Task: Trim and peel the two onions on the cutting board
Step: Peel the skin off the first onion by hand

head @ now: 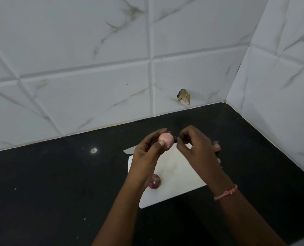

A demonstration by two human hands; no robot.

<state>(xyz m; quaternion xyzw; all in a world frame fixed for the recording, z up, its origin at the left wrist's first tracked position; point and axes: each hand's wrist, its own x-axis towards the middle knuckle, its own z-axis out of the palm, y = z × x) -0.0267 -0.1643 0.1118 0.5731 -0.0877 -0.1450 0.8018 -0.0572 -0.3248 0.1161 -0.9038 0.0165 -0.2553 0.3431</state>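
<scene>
A white cutting board lies near the black counter's tiled corner. Above it, the left hand grips a peeled onion; the right hand pinches at its end, whether on anything I cannot tell. A second onion rests on the board.

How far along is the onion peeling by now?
About halfway. The onion in the left hand looks pale and smooth, mostly peeled; the right hand pinches at its end. Peel scraps lie beyond the cutting board. The second onion on the board keeps its purple skin. The knife lies unused.
</scene>
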